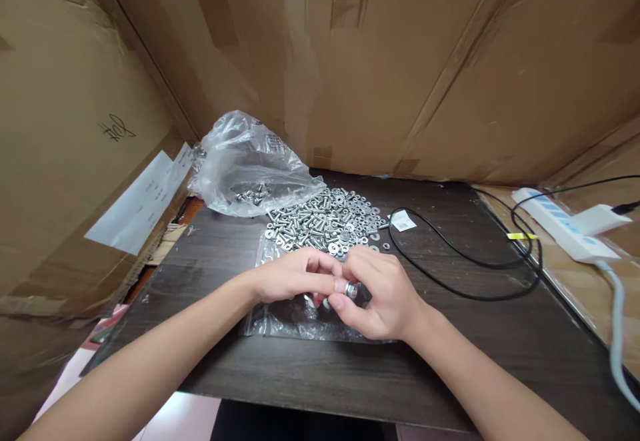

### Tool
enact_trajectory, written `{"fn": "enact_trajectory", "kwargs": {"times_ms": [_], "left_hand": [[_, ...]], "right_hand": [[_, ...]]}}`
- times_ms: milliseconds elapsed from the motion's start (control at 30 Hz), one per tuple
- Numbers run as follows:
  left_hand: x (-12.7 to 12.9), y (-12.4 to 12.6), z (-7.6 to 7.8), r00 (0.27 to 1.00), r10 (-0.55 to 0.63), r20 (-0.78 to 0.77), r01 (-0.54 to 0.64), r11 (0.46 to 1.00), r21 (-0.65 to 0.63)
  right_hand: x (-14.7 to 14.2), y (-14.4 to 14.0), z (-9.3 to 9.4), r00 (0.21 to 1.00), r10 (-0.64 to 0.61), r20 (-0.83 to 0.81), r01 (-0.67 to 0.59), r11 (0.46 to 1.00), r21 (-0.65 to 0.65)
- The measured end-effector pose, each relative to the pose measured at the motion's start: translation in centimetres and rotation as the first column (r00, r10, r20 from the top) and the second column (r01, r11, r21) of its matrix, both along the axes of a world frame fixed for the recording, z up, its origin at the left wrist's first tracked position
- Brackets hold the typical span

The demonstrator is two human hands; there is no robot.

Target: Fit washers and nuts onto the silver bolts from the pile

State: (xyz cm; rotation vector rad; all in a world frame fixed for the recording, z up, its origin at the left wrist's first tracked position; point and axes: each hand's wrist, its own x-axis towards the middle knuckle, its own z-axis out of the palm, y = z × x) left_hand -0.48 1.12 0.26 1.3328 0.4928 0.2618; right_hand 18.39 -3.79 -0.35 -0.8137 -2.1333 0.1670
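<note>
You have two hands over the middle of the counter (220,374), toward its near edge. The fingers of your left hand (297,278) and right hand (383,291) meet, pinched narrow around one small metal piece (351,290); your fingertips cover much of it, so you cannot tell exactly which parts it has. Behind them, nearer the far edge, lies one heap of bolts (300,226) and washers (375,211), overlapping too densely to count. You see two plastic bags: a big crumpled bag (250,154) at the far left corner, with more bolts blurred inside, and a flat bag (295,324) under your hands, partly hidden by them. A few washers show below your fingers, mostly covered. Toward the right edge are one white label (402,220), its print illegible, and one looped black cable (450,291), cut off at the right of view.
</note>
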Motion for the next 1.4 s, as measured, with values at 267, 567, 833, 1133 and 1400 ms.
{"fn": "enact_trajectory", "kwargs": {"times_ms": [267, 567, 833, 1133, 1400], "left_hand": [[0.55, -0.11, -0.25, 0.967, 0.240, 0.081, -0.245, 0.968, 0.054], [0.22, 0.11, -0.30, 0.968, 0.236, 0.088, -0.243, 0.966, 0.084], [-0.11, 0.26, 0.09, 0.991, 0.125, 0.044, -0.129, 0.988, 0.083], [-0.11, 0.34, 0.20, 0.993, 0.117, 0.016, -0.118, 0.990, 0.079], [-0.35, 0.56, 0.60, 0.995, 0.035, -0.092, -0.033, 0.999, 0.016]], "right_hand": [[0.24, 0.05, 0.24, 0.991, -0.091, -0.100, 0.063, 0.965, -0.255], [-0.19, -0.02, -0.08, 0.991, 0.003, -0.136, -0.058, 0.914, -0.402], [-0.24, 0.02, -0.25, 0.988, 0.001, -0.151, -0.051, 0.945, -0.322], [-0.08, -0.05, -0.17, 0.993, -0.038, -0.111, 0.008, 0.966, -0.260], [0.06, -0.08, 0.16, 0.999, 0.006, -0.043, -0.013, 0.986, -0.168]]}}
